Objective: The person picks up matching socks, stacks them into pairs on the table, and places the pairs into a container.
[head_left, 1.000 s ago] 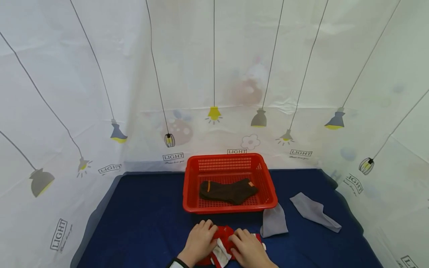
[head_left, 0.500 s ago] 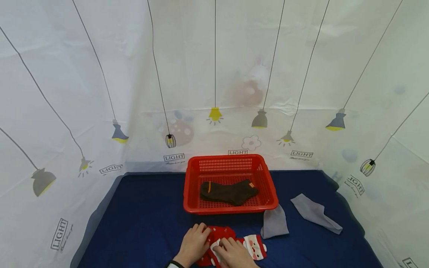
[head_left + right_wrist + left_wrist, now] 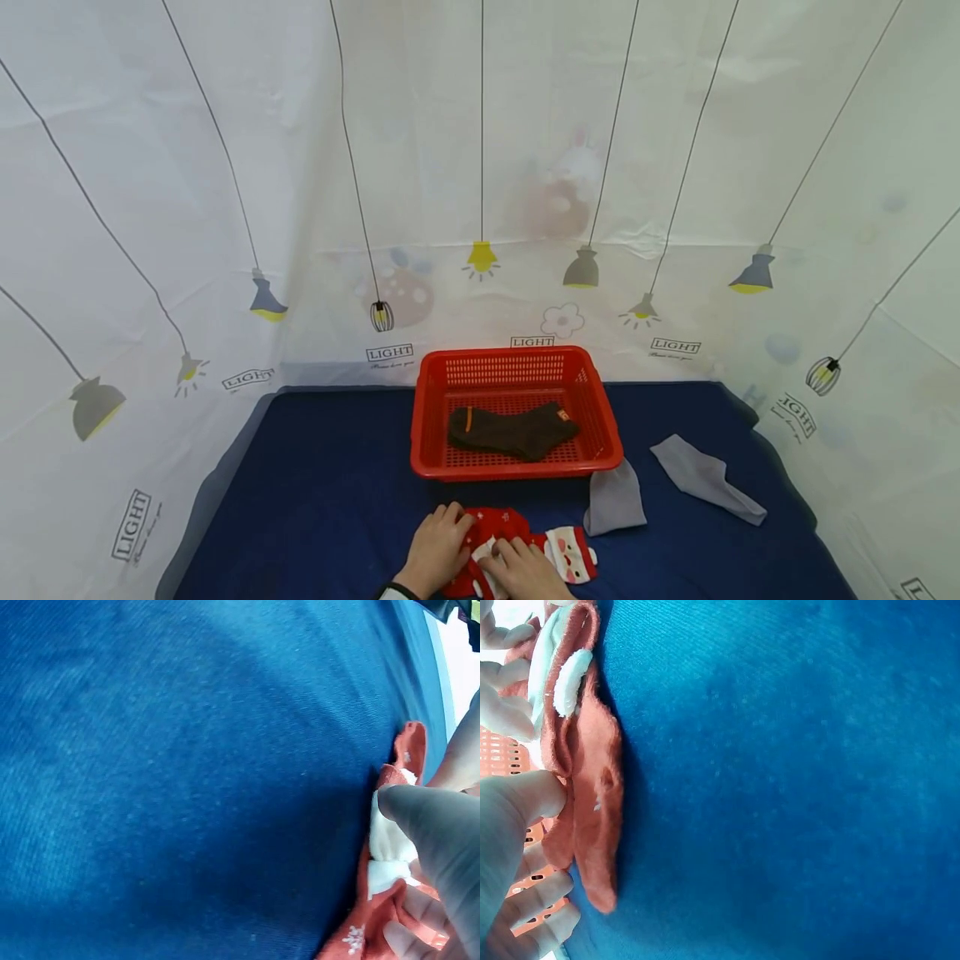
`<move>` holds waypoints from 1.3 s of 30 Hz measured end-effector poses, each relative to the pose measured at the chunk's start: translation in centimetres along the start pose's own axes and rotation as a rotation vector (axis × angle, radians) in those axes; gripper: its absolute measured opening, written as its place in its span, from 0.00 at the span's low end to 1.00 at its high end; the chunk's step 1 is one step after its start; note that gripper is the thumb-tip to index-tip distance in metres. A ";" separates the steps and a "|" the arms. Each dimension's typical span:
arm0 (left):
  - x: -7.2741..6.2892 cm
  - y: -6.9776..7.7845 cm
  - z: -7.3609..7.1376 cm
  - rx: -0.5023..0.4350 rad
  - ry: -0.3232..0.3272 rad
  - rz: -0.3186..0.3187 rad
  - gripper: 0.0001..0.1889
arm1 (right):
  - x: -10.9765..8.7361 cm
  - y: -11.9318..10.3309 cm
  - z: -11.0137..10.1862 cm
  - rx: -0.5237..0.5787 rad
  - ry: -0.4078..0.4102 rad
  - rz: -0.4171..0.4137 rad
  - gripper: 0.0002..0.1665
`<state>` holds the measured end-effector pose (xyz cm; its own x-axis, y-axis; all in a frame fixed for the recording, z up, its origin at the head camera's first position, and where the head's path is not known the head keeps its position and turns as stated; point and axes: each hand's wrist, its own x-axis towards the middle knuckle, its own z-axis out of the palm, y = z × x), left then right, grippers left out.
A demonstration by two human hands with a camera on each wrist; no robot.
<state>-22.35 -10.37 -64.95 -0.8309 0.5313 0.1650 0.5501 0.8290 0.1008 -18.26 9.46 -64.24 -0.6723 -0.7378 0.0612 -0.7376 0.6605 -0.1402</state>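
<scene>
The left hand (image 3: 437, 546) and right hand (image 3: 525, 572) both have bent fingers and grip a red-and-white sock bundle (image 3: 491, 521), which lies on dark blue cloth (image 3: 337, 492) directly beneath and between the fingers. The left thumb meets the near edge of the red fabric, its other fingers reaching toward the far side; the left wrist view shows a folded layer with a fuzzy white tab (image 3: 571, 682) ahead of that thumb. The right thumb presses on a white patch (image 3: 391, 840), while the fingers opposite it touch red knit — a white snowflake (image 3: 354, 939) shows just beside their tips. Flat on the cloth, just to the right of the right-hand fingers, lies a Santa face (image 3: 570, 554) with a red edge. Beyond both sets of fingertips stands a red basket (image 3: 517, 472), apart from them, with dark brown socks (image 3: 517, 432) lying across its floor. Past the right fingers, farther out, one grey sock (image 3: 615, 504) reaches the basket's near corner; another grey sock (image 3: 701, 473) lies bent, well apart from the fingers.
</scene>
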 end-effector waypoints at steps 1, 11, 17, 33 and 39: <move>0.0 0.0 0.0 -0.002 0.004 0.000 0.17 | 0.0 0.0 0.1 -0.011 0.002 -0.002 0.33; 0.4 0.0 0.6 -0.008 0.027 0.004 0.15 | 0.3 -0.1 0.6 -0.060 -0.026 0.042 0.23; 0.5 0.1 0.9 0.018 0.083 0.028 0.13 | 0.5 -0.3 0.7 -0.093 0.006 0.046 0.15; 0.8 0.4 1.3 0.050 0.141 0.030 0.10 | 0.6 -0.4 0.1 -0.066 0.057 0.054 0.12; 1.0 0.4 0.5 0.041 0.126 0.021 0.07 | 0.5 -0.3 -0.8 -0.118 0.130 0.035 0.15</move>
<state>-23.02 -9.42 -65.24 -0.8010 0.5243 0.2890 0.5609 0.8259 0.0562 -18.42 8.99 -63.37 -0.6944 -0.6950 0.1866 -0.7110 0.7027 -0.0283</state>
